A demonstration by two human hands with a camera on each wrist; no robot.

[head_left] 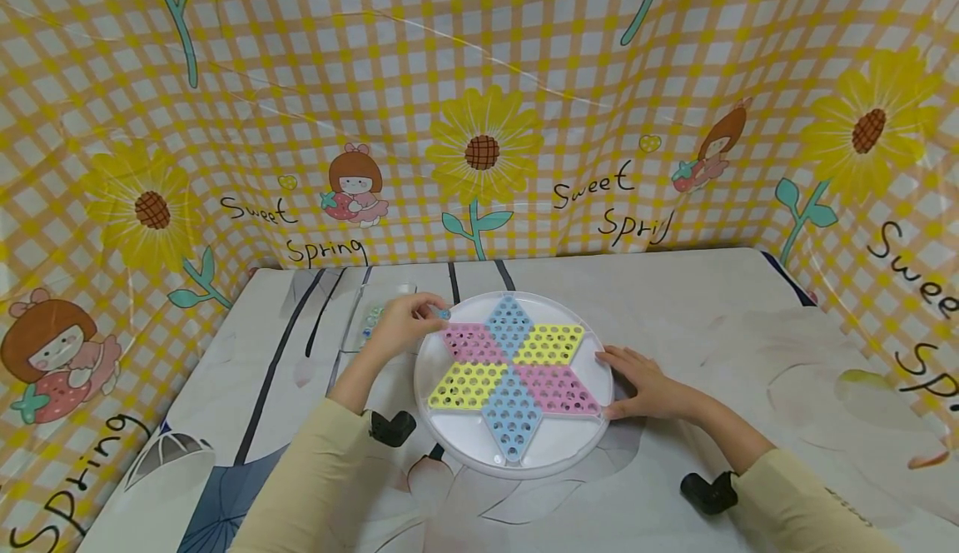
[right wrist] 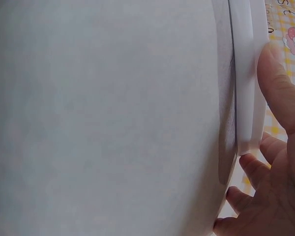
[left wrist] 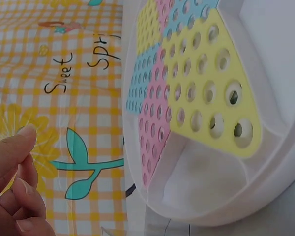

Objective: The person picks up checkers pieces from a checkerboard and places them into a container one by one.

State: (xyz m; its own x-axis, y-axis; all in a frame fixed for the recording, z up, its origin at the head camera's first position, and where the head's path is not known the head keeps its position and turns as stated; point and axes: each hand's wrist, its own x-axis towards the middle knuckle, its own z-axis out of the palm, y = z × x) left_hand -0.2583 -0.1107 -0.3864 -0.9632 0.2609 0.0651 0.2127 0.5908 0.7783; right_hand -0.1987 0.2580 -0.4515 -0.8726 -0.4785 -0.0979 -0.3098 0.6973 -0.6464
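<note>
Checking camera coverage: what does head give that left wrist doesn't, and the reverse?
Head only: both hands together. The left hand pinches a small blue marble at the upper left rim of the round white board; the right hand rests against its right edge. It also shows the whole six-pointed star and more marbles lying left of the board.

Left wrist only: a close look into the yellow section's holes and an empty white rim pocket.

Both: the board, left hand and sunflower backdrop.
</note>
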